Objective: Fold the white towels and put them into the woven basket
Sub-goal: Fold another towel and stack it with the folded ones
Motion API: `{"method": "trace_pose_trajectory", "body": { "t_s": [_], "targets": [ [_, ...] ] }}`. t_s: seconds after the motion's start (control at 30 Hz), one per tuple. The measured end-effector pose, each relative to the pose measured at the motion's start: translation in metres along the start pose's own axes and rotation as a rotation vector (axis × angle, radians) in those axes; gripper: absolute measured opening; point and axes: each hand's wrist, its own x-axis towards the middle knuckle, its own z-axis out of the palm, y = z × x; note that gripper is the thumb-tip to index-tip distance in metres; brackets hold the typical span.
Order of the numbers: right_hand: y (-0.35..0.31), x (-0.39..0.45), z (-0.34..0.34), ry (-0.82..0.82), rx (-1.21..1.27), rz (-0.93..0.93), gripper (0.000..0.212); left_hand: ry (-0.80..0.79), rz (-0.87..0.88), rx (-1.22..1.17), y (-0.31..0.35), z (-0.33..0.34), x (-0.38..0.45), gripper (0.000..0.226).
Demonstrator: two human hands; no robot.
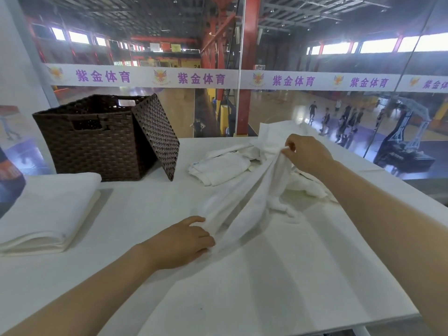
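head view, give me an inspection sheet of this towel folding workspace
surface: white table, bare in the middle
job's things: loose towel stretched between both hands; folded towels stacked at left; unfolded pile at the far side; woven basket open, inside not visible
clutter: basket lid leaning on the basket's right side
grippers: left hand grips the towel's near end; right hand pinches its far end
cables: nothing seen
surroundings: glass wall with banner strip, sports court below
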Motion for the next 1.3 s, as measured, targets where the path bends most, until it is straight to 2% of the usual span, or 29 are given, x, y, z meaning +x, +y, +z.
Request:
{"method": "trace_pose_trajectory", "body": {
  "t_s": [0.1, 0.23, 0.3, 0.4, 0.5, 0.57, 0.7, 0.77, 0.83, 0.93, 1.03, 1.17, 1.3],
  "targets": [
    [0.007, 0.005, -0.004, 0.054, 0.070, 0.060, 0.020, 0.147, -0.028, -0.199, 0.004, -0.008, 0.005, 0.043],
    [0.019, 0.012, -0.011, 0.105, 0.165, 0.149, 0.022, 0.380, -0.113, -0.411, 0.001, -0.029, 0.004, 0.025],
    [0.023, 0.013, -0.016, 0.117, 0.196, 0.181, 0.023, 0.441, -0.147, -0.493, -0.002, -0.040, 0.004, 0.022],
    [0.022, 0.016, -0.021, 0.109, 0.210, 0.184, 0.023, 0.440, -0.068, -0.536, -0.001, -0.056, 0.008, 0.017],
    [0.017, 0.020, -0.026, 0.141, 0.240, 0.159, 0.021, 0.329, 0.074, -0.295, -0.009, -0.077, 0.015, 0.011],
    [0.016, 0.021, -0.030, 0.164, 0.262, 0.160, 0.020, 0.237, 0.075, -0.139, -0.023, -0.094, 0.017, 0.013],
    [0.014, 0.020, -0.039, 0.167, 0.293, 0.147, 0.017, 0.112, -0.032, 0.027, -0.054, -0.115, 0.012, 0.019],
    [0.012, 0.021, -0.044, 0.180, 0.294, 0.123, 0.016, 0.071, -0.118, 0.104, -0.069, -0.122, 0.010, 0.030],
    [0.010, 0.022, -0.050, 0.196, 0.300, 0.105, 0.015, 0.059, -0.273, 0.131, -0.082, -0.131, 0.010, 0.043],
    [0.009, 0.026, -0.058, 0.196, 0.330, 0.083, 0.014, 0.066, -0.542, 0.039, -0.093, -0.149, 0.015, 0.041],
    [0.004, 0.029, -0.066, 0.183, 0.374, 0.073, 0.014, 0.201, -0.699, -0.069, -0.097, -0.165, 0.018, 0.038],
    [-0.009, 0.028, -0.084, 0.172, 0.677, 0.094, 0.013, 0.473, -0.803, -0.315, -0.100, -0.190, 0.020, 0.035],
    [-0.024, 0.029, -0.106, 0.237, 0.877, 0.084, 0.012, 0.624, -0.839, -0.483, -0.108, -0.213, 0.021, 0.025]
  ]
}}
